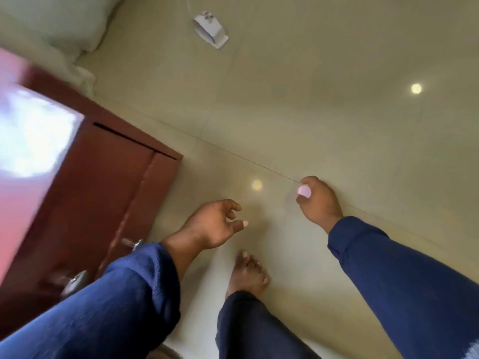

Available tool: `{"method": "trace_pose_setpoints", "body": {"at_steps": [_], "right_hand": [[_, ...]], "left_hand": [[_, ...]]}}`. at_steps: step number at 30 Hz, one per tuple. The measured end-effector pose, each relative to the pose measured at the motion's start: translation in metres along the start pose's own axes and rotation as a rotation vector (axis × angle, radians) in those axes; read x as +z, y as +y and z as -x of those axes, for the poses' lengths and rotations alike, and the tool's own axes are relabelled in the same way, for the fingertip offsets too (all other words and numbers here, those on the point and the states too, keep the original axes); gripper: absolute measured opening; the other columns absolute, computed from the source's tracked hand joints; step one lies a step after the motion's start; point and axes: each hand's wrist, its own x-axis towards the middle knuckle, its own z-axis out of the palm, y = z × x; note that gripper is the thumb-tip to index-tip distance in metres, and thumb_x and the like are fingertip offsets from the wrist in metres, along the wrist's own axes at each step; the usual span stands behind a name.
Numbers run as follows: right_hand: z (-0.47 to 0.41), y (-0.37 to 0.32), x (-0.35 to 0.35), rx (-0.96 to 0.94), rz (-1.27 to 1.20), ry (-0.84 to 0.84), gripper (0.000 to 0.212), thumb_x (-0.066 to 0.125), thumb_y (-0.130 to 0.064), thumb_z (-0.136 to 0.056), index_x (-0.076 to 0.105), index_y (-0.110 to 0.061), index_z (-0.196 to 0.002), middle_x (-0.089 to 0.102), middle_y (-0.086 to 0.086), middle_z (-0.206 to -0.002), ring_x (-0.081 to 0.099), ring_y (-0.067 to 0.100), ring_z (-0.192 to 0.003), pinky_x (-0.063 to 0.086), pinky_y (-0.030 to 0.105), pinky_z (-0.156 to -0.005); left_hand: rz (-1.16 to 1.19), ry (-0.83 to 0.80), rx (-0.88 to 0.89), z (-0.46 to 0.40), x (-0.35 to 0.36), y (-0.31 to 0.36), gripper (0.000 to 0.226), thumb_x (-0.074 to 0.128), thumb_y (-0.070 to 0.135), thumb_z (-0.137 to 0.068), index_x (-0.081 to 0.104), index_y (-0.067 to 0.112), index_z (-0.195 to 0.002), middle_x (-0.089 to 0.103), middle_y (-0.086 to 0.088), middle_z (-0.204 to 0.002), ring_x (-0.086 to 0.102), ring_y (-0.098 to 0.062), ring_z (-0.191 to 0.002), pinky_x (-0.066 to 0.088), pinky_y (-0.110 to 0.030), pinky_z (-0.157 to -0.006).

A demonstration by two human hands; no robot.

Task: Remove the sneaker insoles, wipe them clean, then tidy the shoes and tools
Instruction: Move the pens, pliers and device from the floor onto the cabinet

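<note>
No sneaker, insole or cleaning tool shows clearly in the blurred head view. My left hand (215,224) hangs over the beige tiled floor (324,112) with its fingers loosely apart and nothing in it. My right hand (320,200) is further right, fingers curled in with a pink-painted thumbnail on top, and nothing can be seen in its grip. Both arms wear dark blue sleeves. My bare foot (248,273) stands on the tiles just below the hands.
A red-brown wooden cabinet (103,182) with a glossy top and metal handles (134,244) fills the left side, close to my left arm. White bedding (64,29) lies at the top left. A small white object (210,29) sits on the floor far ahead.
</note>
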Motion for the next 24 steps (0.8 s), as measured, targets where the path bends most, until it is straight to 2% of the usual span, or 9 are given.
{"method": "trace_pose_setpoints", "body": {"at_steps": [3,7,9,12,15,18,21,24], "right_hand": [[0.022,-0.066,0.001,-0.065,-0.154,-0.004,0.045,0.079,-0.021,-0.083,0.057,-0.023,-0.122,0.065,-0.004,-0.105,0.065,0.02,-0.089,0.048,0.026,-0.073],[0.059,-0.155,-0.011,-0.298,-0.241,0.036,0.035,0.085,-0.019,-0.077,0.063,-0.025,-0.104,0.069,-0.007,-0.093,0.067,0.01,-0.073,0.047,0.017,-0.062],[0.081,-0.193,-0.027,-0.42,-0.257,0.085,0.034,0.085,-0.018,-0.077,0.062,-0.027,-0.1,0.069,-0.003,-0.082,0.066,0.011,-0.068,0.048,0.015,-0.058],[0.125,-0.242,-0.057,-0.608,-0.319,0.169,0.031,0.082,-0.018,-0.072,0.061,-0.028,-0.093,0.069,0.001,-0.073,0.066,0.021,-0.064,0.051,0.026,-0.056],[0.179,-0.282,-0.082,-0.807,-0.331,0.178,0.025,0.075,-0.021,-0.069,0.063,-0.023,-0.091,0.068,0.002,-0.075,0.063,0.021,-0.062,0.052,0.03,-0.057],[0.237,-0.321,-0.089,-0.97,-0.365,0.178,0.023,0.075,-0.02,-0.071,0.064,-0.02,-0.091,0.069,0.003,-0.078,0.063,0.021,-0.063,0.053,0.031,-0.057],[0.287,-0.373,-0.072,-1.127,-0.345,0.139,0.023,0.078,-0.029,-0.075,0.067,-0.024,-0.094,0.07,-0.001,-0.08,0.065,0.02,-0.063,0.055,0.037,-0.058],[0.321,-0.427,-0.046,-1.181,-0.342,0.097,0.027,0.083,-0.031,-0.078,0.067,-0.027,-0.099,0.071,-0.005,-0.081,0.066,0.017,-0.061,0.058,0.039,-0.06]], "left_hand": [[0.144,0.099,-0.009,0.028,-0.016,0.004,0.046,0.074,0.049,-0.09,0.063,0.029,-0.131,0.066,0.01,-0.115,0.064,-0.011,-0.106,0.045,-0.019,-0.088],[0.283,0.256,0.026,0.083,-0.031,0.009,0.043,0.074,0.049,-0.09,0.065,0.03,-0.128,0.067,0.015,-0.111,0.063,-0.007,-0.097,0.043,-0.017,-0.08],[0.338,0.324,0.077,0.117,-0.035,0.011,0.042,0.075,0.05,-0.09,0.066,0.032,-0.126,0.067,0.018,-0.107,0.06,-0.003,-0.087,0.045,-0.018,-0.082],[0.411,0.438,0.191,0.182,-0.049,0.013,0.041,0.075,0.051,-0.089,0.067,0.034,-0.125,0.069,0.021,-0.104,0.061,0.001,-0.079,0.054,-0.025,-0.088],[0.502,0.582,0.288,0.249,-0.067,0.013,0.036,0.077,0.047,-0.089,0.069,0.035,-0.122,0.07,0.02,-0.101,0.065,0.002,-0.077,0.057,-0.025,-0.084],[0.645,0.716,0.381,0.312,-0.085,0.002,0.03,0.079,0.039,-0.089,0.071,0.034,-0.118,0.072,0.015,-0.1,0.062,0.004,-0.072,0.052,-0.019,-0.073],[0.83,0.853,0.465,0.367,-0.103,-0.024,0.03,0.078,0.043,-0.081,0.073,0.04,-0.111,0.072,0.014,-0.096,0.062,-0.005,-0.073,0.058,-0.035,-0.072],[0.945,1.094,0.494,0.399,-0.119,-0.054,0.028,0.077,0.039,-0.08,0.075,0.036,-0.108,0.074,0.009,-0.094,0.061,-0.007,-0.072,0.057,-0.032,-0.07]]}}
